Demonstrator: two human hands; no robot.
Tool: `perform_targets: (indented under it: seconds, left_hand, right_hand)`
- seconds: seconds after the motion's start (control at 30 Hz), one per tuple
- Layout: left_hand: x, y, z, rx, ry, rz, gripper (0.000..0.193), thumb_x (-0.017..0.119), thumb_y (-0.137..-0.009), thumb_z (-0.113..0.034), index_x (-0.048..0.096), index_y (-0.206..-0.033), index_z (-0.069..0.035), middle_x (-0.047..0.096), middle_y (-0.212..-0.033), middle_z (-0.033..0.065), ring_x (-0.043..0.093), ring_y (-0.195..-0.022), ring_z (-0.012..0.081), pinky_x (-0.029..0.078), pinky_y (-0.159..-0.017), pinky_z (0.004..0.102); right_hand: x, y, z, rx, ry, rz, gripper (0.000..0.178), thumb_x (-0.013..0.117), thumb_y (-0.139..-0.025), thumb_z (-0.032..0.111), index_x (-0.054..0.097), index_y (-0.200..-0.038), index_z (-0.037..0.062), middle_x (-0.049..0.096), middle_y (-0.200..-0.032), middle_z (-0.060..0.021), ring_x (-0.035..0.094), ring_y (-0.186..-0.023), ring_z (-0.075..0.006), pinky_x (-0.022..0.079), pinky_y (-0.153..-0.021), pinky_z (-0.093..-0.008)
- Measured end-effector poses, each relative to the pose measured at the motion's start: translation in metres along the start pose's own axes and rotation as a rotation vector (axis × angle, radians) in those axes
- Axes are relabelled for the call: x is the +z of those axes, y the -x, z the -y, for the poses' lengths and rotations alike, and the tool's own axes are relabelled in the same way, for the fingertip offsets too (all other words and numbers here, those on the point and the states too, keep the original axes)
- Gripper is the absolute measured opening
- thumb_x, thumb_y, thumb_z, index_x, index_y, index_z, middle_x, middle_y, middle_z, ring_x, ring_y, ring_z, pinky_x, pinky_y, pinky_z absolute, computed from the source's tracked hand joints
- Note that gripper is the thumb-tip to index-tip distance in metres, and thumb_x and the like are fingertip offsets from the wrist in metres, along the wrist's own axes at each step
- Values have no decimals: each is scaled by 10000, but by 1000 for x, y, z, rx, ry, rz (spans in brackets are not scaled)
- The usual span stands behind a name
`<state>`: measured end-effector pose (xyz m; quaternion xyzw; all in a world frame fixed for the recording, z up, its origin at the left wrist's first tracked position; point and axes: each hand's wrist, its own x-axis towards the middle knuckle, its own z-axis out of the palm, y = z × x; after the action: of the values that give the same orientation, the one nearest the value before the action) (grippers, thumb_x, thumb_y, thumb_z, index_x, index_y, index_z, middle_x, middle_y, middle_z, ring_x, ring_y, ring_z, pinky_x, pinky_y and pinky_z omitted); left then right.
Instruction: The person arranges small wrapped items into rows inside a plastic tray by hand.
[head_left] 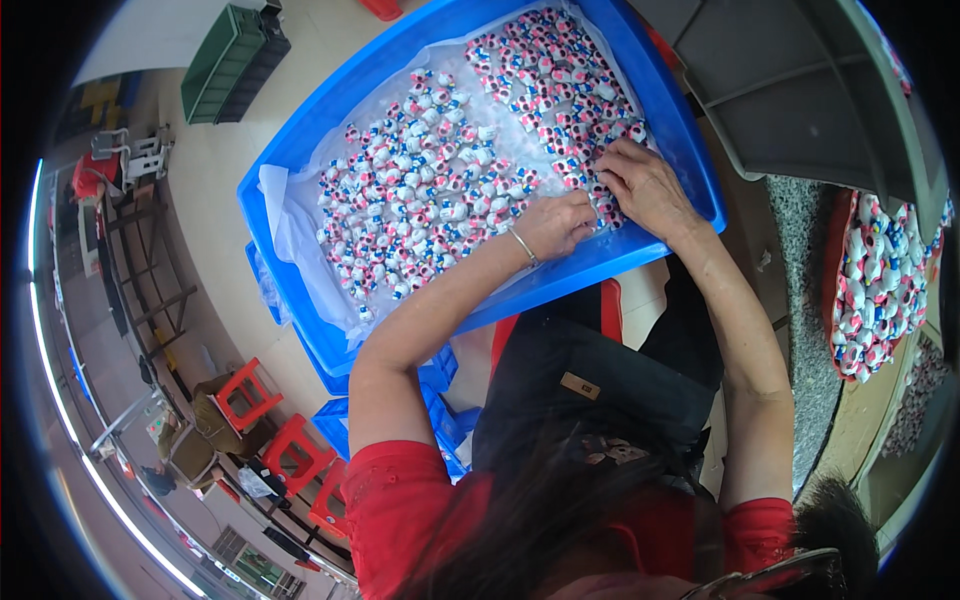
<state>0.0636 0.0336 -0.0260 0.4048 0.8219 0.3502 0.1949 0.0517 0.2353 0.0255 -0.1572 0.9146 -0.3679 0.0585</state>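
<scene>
A blue plastic bin (300, 110) lined with translucent sheeting (290, 220) holds many small white, pink and blue figurines (410, 170). On the left side they lie loosely scattered; at the right they sit packed in close rows. My left hand (558, 224), with a bracelet at the wrist, is closed above the bin's near edge, its fingertips by the lowest figurines of the packed part. Just right of it, my right hand (645, 188) bends its fingers down together onto the packed figurines. What either hand pinches is hidden under the fingers.
A grey plastic crate (800, 80) stands at the upper right. Below it, a red-edged container of similar figurines (880, 290) sits beside a speckled grey surface (795, 260). Red stools (295, 450) stand at lower left, and a green crate (225, 65) at upper left.
</scene>
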Motion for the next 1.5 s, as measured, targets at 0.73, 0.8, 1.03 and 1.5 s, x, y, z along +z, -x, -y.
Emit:
perform_targets:
  seconds: [0.73, 0.8, 1.03, 1.5]
  left_hand:
    - [-16, 20, 0, 69, -420, -247, 351, 634, -745, -81, 691, -1088, -129, 524, -819, 69, 567, -762, 241, 449, -685, 371]
    - [-21, 17, -1, 69, -423, -257, 350, 628, -749, -76, 687, -1090, -130, 523, -814, 70, 569, -760, 235, 438, -676, 370]
    - [-24, 17, 4, -23, -505, -249, 362, 617, -740, -89, 657, -1098, -121, 552, -878, 58, 582, -811, 212, 422, -698, 375]
    - [-41, 5, 17, -130, -550, -324, 397, 628, -723, -72, 663, -1115, -123, 538, -857, 68, 582, -794, 221, 398, -708, 371]
  right_hand:
    - [0, -2, 5, -41, -34, -49, 94, 634, -852, 54, 643, -945, 44, 607, -951, -119, 625, -879, -340, 518, -761, -421]
    - [-2, -2, 6, -6, -30, -36, 93, 638, -849, 52, 641, -941, 44, 604, -947, -120, 624, -880, -341, 516, -761, -422]
    - [0, -3, 6, 6, -30, -21, 102, 649, -847, 64, 649, -947, 43, 606, -941, -118, 624, -871, -338, 517, -760, -420]
    - [-2, -5, 6, 5, -23, 9, 117, 651, -853, 78, 654, -965, 43, 613, -952, -115, 628, -874, -337, 519, -769, -418]
